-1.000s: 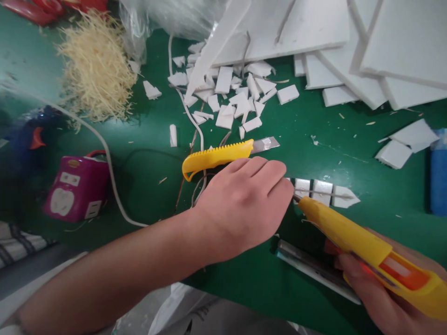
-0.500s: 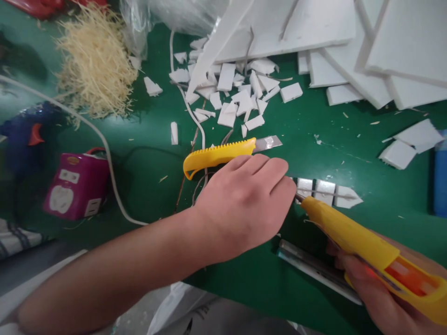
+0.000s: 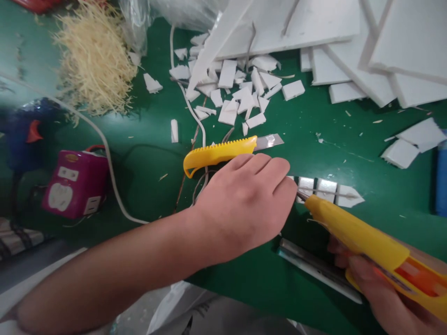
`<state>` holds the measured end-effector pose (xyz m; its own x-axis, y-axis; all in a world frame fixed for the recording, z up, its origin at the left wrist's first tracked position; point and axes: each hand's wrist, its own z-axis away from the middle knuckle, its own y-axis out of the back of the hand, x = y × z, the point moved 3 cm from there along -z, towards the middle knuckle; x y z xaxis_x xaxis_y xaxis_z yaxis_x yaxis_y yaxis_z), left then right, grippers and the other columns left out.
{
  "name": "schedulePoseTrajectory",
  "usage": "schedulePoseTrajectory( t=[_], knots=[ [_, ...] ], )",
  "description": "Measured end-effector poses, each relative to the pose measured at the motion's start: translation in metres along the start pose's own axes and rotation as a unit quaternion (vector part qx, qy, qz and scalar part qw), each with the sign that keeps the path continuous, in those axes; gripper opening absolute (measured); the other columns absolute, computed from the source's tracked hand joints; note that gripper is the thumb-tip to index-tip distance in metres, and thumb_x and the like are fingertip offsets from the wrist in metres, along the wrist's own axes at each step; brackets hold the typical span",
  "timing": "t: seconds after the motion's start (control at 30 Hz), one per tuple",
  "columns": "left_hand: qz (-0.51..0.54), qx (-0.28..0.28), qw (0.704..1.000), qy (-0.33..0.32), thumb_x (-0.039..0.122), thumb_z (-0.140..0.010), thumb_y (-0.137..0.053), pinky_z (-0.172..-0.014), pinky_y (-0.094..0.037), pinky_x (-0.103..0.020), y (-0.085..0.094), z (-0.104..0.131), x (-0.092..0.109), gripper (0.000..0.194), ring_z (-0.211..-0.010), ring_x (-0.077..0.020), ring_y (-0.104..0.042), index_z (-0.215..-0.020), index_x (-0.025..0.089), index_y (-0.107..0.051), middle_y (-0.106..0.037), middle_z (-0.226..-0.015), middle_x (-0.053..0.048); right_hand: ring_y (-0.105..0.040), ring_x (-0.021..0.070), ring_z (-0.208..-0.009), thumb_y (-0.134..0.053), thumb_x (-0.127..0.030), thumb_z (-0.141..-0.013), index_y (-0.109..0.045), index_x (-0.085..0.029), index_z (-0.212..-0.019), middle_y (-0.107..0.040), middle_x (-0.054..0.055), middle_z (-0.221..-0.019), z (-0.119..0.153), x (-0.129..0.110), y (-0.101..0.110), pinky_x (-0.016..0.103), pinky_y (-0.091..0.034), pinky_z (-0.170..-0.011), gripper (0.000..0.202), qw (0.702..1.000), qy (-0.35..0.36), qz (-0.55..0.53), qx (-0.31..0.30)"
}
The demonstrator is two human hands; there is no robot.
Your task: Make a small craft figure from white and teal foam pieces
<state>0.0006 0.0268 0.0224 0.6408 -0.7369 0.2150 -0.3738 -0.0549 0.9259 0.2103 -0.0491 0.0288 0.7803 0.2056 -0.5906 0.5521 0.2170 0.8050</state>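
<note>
My left hand is closed, back up, over the left end of a row of white foam pieces with a thin wire along them; what its fingertips pinch is hidden. In my right hand is a yellow glue gun, its metal tip beside my left fingers at the row. A yellow utility knife with its blade out lies just beyond my left hand. Below the row, a metal-edged strip rests on the green table.
Foam scraps lie scattered ahead, with large foam sheets at the upper right. On the left are a straw-like heap, a magenta power socket, a blue tool and a white cable. A blue object stands at the right edge.
The glue gun and my right hand have shifted slightly right in the picture. My left hand has hardly moved.
</note>
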Motion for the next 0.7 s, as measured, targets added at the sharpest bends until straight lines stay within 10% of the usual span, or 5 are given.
schedulePoseTrajectory(
  t=[0.7],
  knots=[
    [-0.011, 0.002, 1.0, -0.001, 0.006, -0.1, -0.041, -0.071, -0.055, -0.032, 0.0018, 0.0014, 0.0011, 0.037, -0.081, -0.0172, -0.069, -0.078, 0.018, -0.068, -0.076, -0.092, -0.004, -0.07, 0.0199, -0.06, -0.058, -0.036, -0.089, -0.066, -0.035, -0.085, -0.068, -0.002, -0.07, 0.0048, -0.0002, -0.0011, 0.027, -0.054, -0.049, 0.008, 0.997, -0.068, 0.011, 0.026]
  ],
)
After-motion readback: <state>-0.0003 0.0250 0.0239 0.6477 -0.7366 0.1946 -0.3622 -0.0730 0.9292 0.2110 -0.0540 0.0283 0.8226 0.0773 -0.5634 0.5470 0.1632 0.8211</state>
